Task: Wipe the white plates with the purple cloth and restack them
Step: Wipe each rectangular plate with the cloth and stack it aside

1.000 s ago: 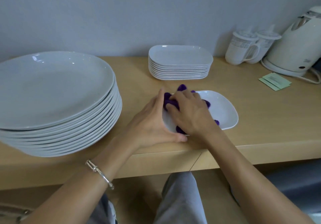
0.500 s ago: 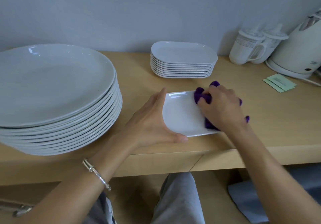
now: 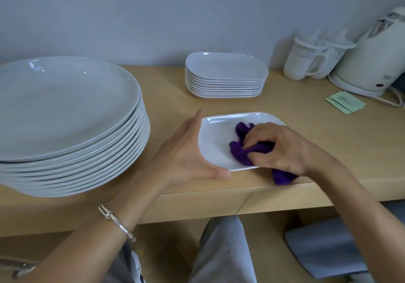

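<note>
1. The kettle at the upper right carries a small dark mark low on its body, too small to read. The print on the green sachets lying before it is blurred.
2. The white plate being wiped lies at centre frame, near the front edge of the wooden counter.
3. The left hand braces the plate's left rim, spread wide with the forefinger and thumb straight; it touches the rim without closing round it.
4. The right hand has its fingers curled round the bunched purple cloth and presses it on the plate. It hides the plate's right side, and a tail of cloth hangs off the near rim.
5. A stack of rectangular plates stands behind at upper centre, and a tall stack of round plates fills the left.
6. Two lidded mugs stand just left of the kettle.
7. A silver bracelet circles the left wrist.
</note>
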Tool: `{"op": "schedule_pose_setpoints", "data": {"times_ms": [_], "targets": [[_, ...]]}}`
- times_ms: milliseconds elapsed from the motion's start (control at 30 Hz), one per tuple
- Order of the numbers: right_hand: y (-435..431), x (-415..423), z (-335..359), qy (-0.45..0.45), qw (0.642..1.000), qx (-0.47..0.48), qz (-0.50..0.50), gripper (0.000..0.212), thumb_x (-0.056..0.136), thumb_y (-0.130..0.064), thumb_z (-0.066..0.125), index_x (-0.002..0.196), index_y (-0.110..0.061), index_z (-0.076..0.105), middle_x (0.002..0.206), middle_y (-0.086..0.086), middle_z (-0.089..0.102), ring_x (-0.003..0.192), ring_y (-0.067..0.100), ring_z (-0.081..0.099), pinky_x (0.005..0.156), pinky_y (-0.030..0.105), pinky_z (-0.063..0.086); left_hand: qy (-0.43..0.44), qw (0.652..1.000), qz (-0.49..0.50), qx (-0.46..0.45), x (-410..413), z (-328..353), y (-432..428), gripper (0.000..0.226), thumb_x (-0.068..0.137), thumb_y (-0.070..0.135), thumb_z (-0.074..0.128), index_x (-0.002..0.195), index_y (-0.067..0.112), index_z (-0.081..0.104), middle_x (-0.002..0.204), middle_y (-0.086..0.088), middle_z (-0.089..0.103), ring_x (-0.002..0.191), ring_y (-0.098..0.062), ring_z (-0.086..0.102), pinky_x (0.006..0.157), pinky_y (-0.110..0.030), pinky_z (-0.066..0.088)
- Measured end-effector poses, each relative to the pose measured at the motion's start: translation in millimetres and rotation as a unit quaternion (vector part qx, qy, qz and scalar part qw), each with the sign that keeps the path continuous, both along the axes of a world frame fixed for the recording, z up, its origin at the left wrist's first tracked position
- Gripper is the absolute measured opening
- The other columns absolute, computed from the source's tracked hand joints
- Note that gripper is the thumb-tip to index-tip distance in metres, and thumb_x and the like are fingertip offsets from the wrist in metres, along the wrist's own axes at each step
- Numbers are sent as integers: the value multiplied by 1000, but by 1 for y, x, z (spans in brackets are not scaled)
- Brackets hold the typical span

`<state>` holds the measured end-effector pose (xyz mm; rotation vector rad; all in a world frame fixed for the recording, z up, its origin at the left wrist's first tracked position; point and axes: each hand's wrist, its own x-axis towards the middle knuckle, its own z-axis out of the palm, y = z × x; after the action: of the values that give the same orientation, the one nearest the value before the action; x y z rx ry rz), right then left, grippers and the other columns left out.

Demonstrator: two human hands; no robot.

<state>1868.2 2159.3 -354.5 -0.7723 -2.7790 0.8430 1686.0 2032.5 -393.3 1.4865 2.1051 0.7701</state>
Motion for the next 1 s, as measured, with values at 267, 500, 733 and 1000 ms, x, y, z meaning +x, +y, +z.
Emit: {"op": "schedule_pose_setpoints", "data": {"times_ms": [267,500,733,1000], "targets": [[19,-42,-24,8,950,186,-250,26,87,-31,51,99,-11,63,104,10,57,99,34,48,82,37,40,1,1000,4,0,-2,-2,2,123,40,61,86,142,29,26,140,17,39,122,-12,47,80,-29,43],[-34,-77,-23,86,991,95,-34,15,86,-26,57,86,-11,59,91,4,57,92,24,48,84,39,40,-24,999,5,49,3,-1,-2,117,46,50,91,137,49,17,124,36,39,117,6,44,91,-19,39],[-18,-16,-2,9,999,-34,19,10,68,-38,64,75,-33,70,86,-10,65,86,7,58,83,30,47,-10,998,-8,55,2,-1,1,105,39,63,83,132,41,39,133,22,52,116,-3,55,90,-35,53],[27,-7,-13,-10,958,172,-230,23,84,-35,57,80,-14,66,83,2,58,84,26,53,70,34,43,19,997,-8,71,2,1,-4,90,44,59,84,121,44,38,122,26,47,107,-3,52,80,-33,51]]}}
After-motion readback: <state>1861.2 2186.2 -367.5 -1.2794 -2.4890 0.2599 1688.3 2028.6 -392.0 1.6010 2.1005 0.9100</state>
